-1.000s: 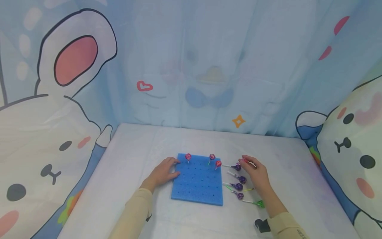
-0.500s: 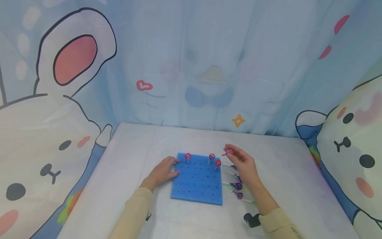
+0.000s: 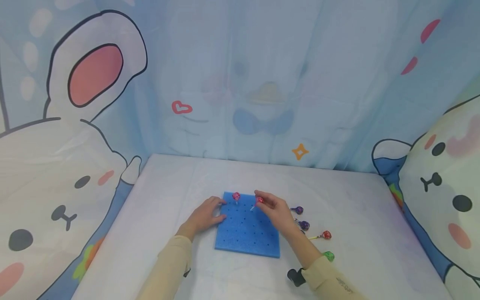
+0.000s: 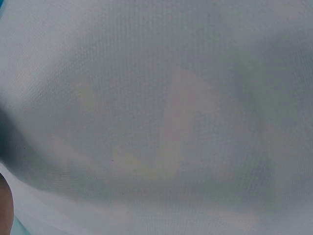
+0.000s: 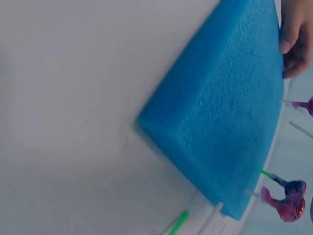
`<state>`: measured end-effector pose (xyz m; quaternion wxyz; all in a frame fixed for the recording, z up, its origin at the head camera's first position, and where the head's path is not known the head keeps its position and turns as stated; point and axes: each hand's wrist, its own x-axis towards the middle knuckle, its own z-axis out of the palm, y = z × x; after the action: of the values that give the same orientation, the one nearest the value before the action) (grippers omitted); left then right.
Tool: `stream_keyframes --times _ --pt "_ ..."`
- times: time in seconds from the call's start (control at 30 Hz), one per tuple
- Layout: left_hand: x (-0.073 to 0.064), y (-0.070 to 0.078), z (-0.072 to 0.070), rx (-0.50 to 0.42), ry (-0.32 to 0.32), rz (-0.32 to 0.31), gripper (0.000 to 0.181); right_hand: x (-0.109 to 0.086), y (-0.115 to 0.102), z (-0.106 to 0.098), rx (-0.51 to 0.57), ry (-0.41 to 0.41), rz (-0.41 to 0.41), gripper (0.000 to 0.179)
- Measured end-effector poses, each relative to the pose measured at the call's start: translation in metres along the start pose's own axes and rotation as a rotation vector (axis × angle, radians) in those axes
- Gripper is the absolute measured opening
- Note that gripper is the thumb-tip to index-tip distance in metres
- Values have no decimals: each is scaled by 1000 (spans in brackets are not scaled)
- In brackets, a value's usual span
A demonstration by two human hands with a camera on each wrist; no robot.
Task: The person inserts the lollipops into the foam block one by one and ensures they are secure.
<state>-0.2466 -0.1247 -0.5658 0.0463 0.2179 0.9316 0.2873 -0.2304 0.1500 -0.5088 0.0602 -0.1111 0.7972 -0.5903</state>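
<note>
A blue foam board with rows of small holes lies on the white table. My left hand rests at its left edge, thumb and fingertips touching the foam. Over the far part of the board, my right hand pinches a red lollipop by its wrapped head, its white stick slanting down toward the holes. Another red-pink lollipop stands upright near the far left corner. Two more red-wrapped lollipops stand at the board's corner in the right wrist view; in the head view my right hand hides them.
Right of the board lie loose lollipops: purple ones, a red one on a yellow stick and a green one. My right forearm covers some. A black device sits by my right cuff. A printed curtain hangs behind the table.
My right hand has carried the red lollipop from the loose pile leftward over the board, turning its stick downward. The red lollipop with the yellow stick is now uncovered. My left hand stays put.
</note>
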Motion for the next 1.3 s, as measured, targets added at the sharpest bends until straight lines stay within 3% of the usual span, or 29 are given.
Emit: stream_keyframes --times 0.33,1.3 --pt "0 0 1 -3 5 6 45 9 10 20 -46 28 31 38" --pt "-1 0 0 -15 7 -23 45 23 24 45 -117 100 47 33"
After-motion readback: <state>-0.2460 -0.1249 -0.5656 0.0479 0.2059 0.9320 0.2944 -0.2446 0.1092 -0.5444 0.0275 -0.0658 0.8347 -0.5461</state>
